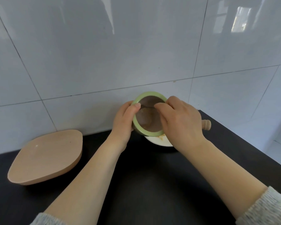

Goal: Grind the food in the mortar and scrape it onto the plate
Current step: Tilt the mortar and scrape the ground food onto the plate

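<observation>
My left hand [124,120] grips the green mortar [140,129] by its left side and tips it toward me over the white plate [159,142]. The mortar's brown inside shows a little pale ground food [147,113]. My right hand [178,120] pinches a thin metal spoon [147,108] whose bowl reaches into the mortar. Some crumbs of ground food [162,136] lie on the plate under the rim. The wooden pestle [206,125] lies behind my right hand, mostly hidden.
A tan wooden dish [45,157] sits empty on the black counter [144,176] at the left. The white tiled wall [104,54] stands close behind the mortar. The counter's right edge drops off past the pestle.
</observation>
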Tool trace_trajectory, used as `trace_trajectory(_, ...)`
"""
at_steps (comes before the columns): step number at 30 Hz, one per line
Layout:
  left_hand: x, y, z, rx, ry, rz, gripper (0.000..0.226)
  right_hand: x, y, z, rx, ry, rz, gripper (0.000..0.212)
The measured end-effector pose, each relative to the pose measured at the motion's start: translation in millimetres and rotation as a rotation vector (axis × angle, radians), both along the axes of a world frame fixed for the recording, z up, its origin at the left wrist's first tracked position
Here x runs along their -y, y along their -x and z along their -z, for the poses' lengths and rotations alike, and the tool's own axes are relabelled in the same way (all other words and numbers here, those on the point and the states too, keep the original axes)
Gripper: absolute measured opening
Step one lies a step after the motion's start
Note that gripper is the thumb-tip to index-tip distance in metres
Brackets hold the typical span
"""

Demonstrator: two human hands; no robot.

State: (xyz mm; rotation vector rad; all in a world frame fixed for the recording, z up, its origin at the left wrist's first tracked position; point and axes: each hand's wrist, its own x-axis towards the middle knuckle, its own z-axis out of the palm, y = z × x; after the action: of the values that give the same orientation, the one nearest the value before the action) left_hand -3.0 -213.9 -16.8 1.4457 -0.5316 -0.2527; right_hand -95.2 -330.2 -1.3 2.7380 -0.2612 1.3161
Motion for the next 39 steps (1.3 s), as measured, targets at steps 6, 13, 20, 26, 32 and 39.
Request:
trace_trajectory(6,2,0,0,0.021,-0.039,-0.018,0.067,2,4,0,-0.1,-0.057,0.099,0.024)
trace_trajectory(13,1,-1,1,0.053,-0.045,-0.053,0.062,-5,13,-2,-0.266,-0.061,0.222,0.011)
trace_trajectory(20,-3,0,0,0.051,0.003,-0.04,0.065,-7,21,-6,-0.244,-0.423,0.005,0.026)
trace_trajectory(26,0,3,-1,0.061,0.032,-0.014,0.064,-6,13,0,-0.145,-0.412,0.016,0.029)
trace_trajectory(32,-2,1,0,0.075,0.035,0.013,0.067,-11,11,4,-0.193,-0.235,-0.024,0.019)
trace_trajectory(39,-4,-2,-2,0.021,0.062,-0.007,0.071,-9,22,-1,-0.205,-0.237,-0.118,0.023)
